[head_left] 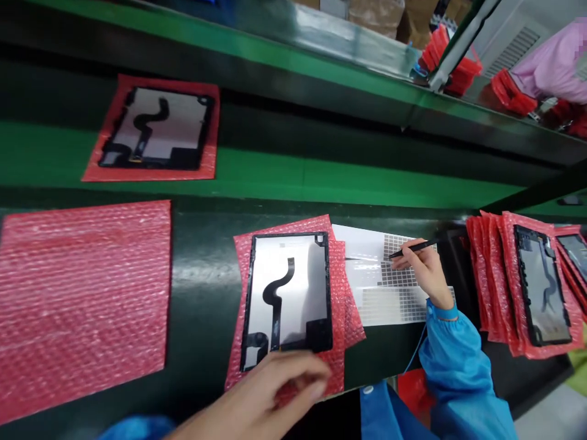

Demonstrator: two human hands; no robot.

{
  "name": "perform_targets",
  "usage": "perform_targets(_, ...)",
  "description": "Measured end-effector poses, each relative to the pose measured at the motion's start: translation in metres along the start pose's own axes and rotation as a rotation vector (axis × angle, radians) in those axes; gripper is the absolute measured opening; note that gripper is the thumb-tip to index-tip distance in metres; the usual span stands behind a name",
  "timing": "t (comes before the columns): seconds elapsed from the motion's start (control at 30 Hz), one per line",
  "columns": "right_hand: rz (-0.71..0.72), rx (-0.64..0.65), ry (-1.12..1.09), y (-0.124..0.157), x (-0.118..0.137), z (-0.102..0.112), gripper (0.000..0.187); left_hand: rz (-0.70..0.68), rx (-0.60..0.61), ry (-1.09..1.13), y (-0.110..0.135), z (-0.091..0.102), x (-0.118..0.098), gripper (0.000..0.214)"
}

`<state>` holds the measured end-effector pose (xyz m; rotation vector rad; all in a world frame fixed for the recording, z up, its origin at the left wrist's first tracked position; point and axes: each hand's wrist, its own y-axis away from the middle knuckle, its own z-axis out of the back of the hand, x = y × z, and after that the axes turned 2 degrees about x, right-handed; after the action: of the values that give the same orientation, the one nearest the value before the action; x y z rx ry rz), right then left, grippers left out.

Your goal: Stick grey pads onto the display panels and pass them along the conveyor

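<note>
My right hand pinches slim black tweezers, their tip over a white sheet of small grey square stickers. A display panel with a silvery back, black frame and curved black ribbon cable lies face down on red bubble-wrap bags in front of me. My left hand hovers at the panel's near edge, slightly blurred. Its fingers are loosely curled, with a gap between thumb and forefinger and nothing visible between them. Whether it touches the panel I cannot tell.
Another panel lies on a red bag at the back left. Red bubble wrap covers the left side. Bagged panels lean in a black tray at right. A shelf rail crosses behind; a pink sleeve shows beyond.
</note>
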<state>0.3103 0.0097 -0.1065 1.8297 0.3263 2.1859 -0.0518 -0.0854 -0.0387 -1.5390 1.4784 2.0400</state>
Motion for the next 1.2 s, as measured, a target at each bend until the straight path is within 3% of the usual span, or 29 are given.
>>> perform_targets(0.1, -0.016, -0.005, 0.017, -0.008, -0.005, 0.003, 0.043, -0.367, -0.039, -0.388, -0.075, 0.011, -0.033, 0.041)
perform_targets(0.17, 0.002, -0.031, 0.025, -0.018, -0.005, 0.006, 0.043, -0.521, -0.086, -0.655, -0.127, 0.016, -0.042, 0.051)
perform_targets(0.27, 0.023, -0.048, 0.035, -0.031, -0.005, 0.008, 0.044, -0.544, -0.113, -0.94, -0.188, 0.024, -0.042, 0.057)
perform_targets(0.4, 0.039, -0.074, -0.003, -0.033, -0.007, 0.008, 0.039, -0.471, -0.224, -1.041, -0.223, 0.034, -0.029, 0.067)
perform_targets(0.63, 0.012, -0.014, -0.055, -0.024, -0.005, 0.006, 0.032, -0.473, -0.316, -1.034, -0.208, 0.031, -0.022, 0.078)
perform_targets(0.73, -0.031, 0.081, -0.036, -0.01, -0.002, 0.005, 0.028, -0.497, -0.319, -1.039, -0.183, 0.02, -0.027, 0.073)
perform_targets(0.93, -0.099, 0.193, 0.034, 0.037, -0.01, -0.002, 0.021, -0.552, -0.187, -1.072, -0.128, -0.012, -0.021, 0.069)
perform_targets(1.2, -0.096, 0.148, 0.135, 0.046, -0.017, -0.01, 0.027, -0.499, -0.152, -1.053, -0.126, -0.021, -0.012, 0.062)
